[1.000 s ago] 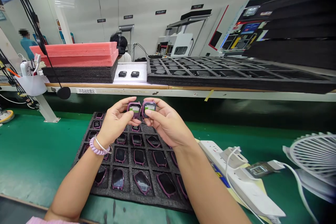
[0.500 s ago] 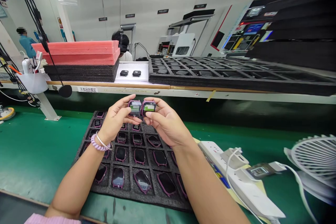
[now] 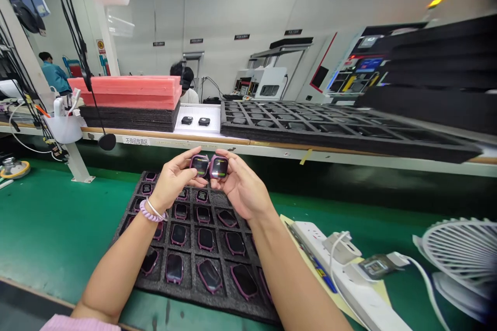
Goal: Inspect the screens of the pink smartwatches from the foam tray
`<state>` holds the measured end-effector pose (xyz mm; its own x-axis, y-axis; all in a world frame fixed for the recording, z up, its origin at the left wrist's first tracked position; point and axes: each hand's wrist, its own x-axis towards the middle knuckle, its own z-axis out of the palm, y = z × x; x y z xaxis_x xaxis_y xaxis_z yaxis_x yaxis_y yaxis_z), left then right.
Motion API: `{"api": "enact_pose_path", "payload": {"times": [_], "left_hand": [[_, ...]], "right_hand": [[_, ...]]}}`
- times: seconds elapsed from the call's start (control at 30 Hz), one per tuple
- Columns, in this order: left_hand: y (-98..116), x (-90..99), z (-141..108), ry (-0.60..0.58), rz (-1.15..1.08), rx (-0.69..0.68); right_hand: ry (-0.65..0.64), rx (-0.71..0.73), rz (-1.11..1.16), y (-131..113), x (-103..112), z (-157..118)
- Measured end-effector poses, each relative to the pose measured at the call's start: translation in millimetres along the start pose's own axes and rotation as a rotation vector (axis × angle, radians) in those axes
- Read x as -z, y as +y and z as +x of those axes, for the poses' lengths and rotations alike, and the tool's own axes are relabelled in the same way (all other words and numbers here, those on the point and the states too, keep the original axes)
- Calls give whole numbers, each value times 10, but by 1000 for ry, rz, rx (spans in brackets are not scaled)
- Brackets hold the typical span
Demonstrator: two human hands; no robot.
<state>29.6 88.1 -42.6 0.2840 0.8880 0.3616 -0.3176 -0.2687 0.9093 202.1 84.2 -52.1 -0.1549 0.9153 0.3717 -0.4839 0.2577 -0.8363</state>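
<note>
My left hand [image 3: 174, 178] is closed on a purple-framed smartwatch body [image 3: 200, 165], its thumb at the lower left of the screen. Right beside it, my right hand [image 3: 246, 183] grips a second purple watch body [image 3: 219, 166]. Both screens are lit and face me, nearly edge to edge. Beneath my hands lies a black foam tray [image 3: 192, 265] with square pockets. Many of its pockets hold purple watch bodies like these, some with lit screens and most dark. My forearms hide parts of the tray's sides.
A white power strip [image 3: 310, 232] with plugs lies right of the tray, near a white fan [image 3: 462, 253]. Ahead runs a shelf [image 3: 272, 149] bearing a black compartment tray [image 3: 295, 132] and pink foam [image 3: 128, 93]. A pen cup [image 3: 65, 128] hangs left. Other people are beyond.
The camera view has tilted up a little. My right thumb has come off the right watch's screen, and the pictures on both screens look different. Both watches stay in my hands.
</note>
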Motion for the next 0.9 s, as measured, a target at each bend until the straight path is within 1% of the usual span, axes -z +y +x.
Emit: {"api": "enact_pose_path", "payload": {"times": [0.13,0.37,0.5,0.73,0.9], "left_hand": [[81,25,69,-14,57,-87],[459,4,322,-50,79,-255],[623,-34,397,-52,94,-312],[763,-74,453,-31,137,-387],[792,-97,427,-23,133,-392]], "right_hand": [[-46,57,-42,-116,-61,71],[-140,155,-159,-537,-241,323],[-167,213,-195,-684,-302,421],[-237,272,-248,-845,-333,493],[-285,279,-284,-915,-351,444]]}}
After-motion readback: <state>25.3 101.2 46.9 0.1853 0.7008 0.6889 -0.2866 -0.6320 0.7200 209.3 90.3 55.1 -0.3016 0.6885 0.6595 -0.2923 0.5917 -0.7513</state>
